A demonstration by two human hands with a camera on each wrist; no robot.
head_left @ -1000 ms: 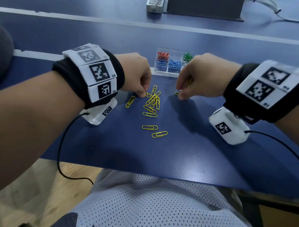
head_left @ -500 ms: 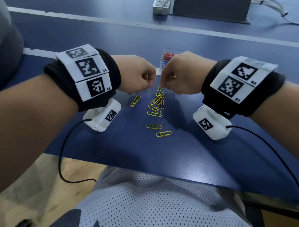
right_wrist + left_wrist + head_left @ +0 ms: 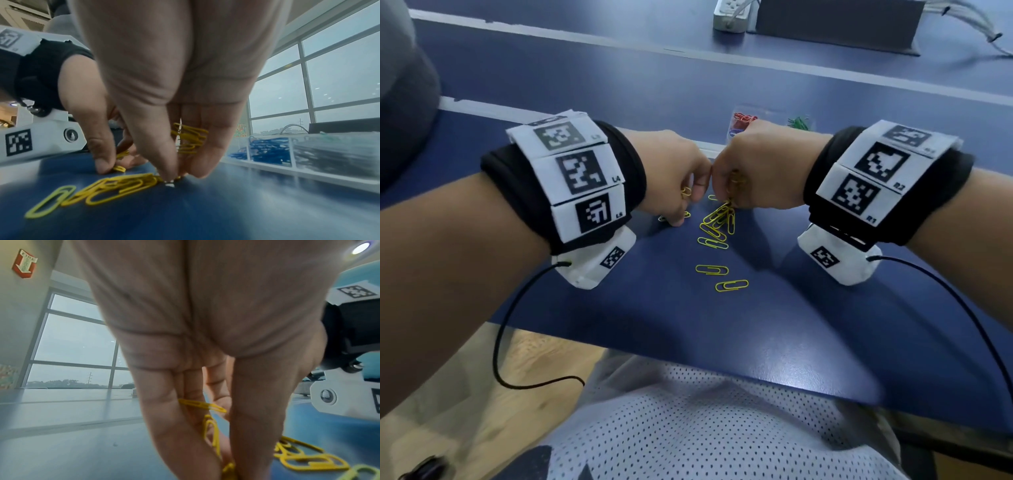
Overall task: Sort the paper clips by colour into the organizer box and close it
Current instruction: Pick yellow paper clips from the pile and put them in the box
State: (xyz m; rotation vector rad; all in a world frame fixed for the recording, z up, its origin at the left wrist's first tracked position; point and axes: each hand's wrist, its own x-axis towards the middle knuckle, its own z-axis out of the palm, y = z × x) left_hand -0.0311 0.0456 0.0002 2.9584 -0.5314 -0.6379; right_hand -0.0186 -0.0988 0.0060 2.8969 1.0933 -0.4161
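Note:
Several yellow paper clips [image 3: 717,226] lie in a loose pile on the blue table, with two more [image 3: 731,285] nearer the front edge. My left hand [image 3: 681,192] is curled over the pile's left side and holds yellow clips [image 3: 202,405] in its palm, its fingertips down on another clip. My right hand [image 3: 736,188] touches knuckles with it, keeps a bunch of yellow clips [image 3: 190,139] in its palm and pinches at the pile [image 3: 131,181]. The clear organizer box [image 3: 770,120] stands behind the hands with red, blue [image 3: 267,149] and green clips in separate compartments.
A white power strip [image 3: 732,15] and a dark box [image 3: 839,24] sit at the far edge of the table, with cables at the right. The table's front edge [image 3: 722,366] runs just above my lap. Black cables hang from both wrist cameras.
Both hands came together over the pile from either side. The left now holds clips it had been reaching for; the right moved left from the far side of the pile.

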